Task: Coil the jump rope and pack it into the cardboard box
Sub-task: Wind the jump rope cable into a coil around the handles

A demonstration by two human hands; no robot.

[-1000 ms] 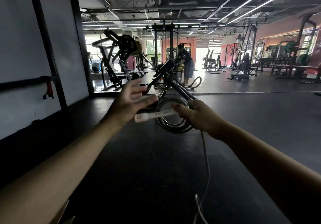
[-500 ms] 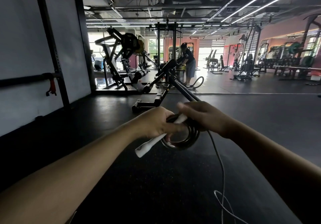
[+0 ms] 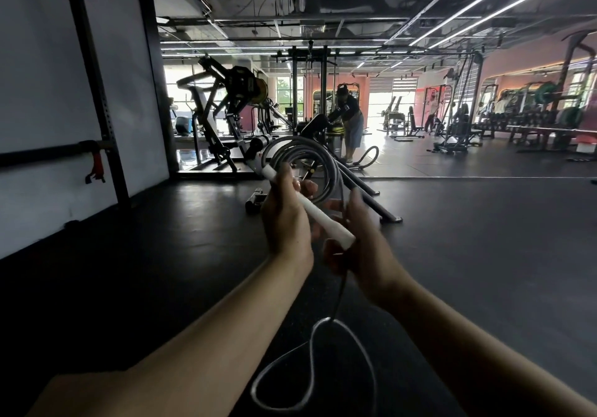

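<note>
From the head camera I see my left hand (image 3: pixel 287 219) clenched round the white handle (image 3: pixel 310 209) of the jump rope (image 3: pixel 303 161), its coils raised before me. My right hand (image 3: pixel 365 242) pinches the loose strand, which hangs down to a loop above the black floor (image 3: pixel 484 255).

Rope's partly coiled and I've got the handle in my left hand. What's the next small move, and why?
Probably feed one more loop onto the coil. The left hand grips the white handle with the coil above it, while the right hand holds the loose rope, which trails down in a slack loop toward the floor. No cardboard box is in view, so packing looks premature.
</note>
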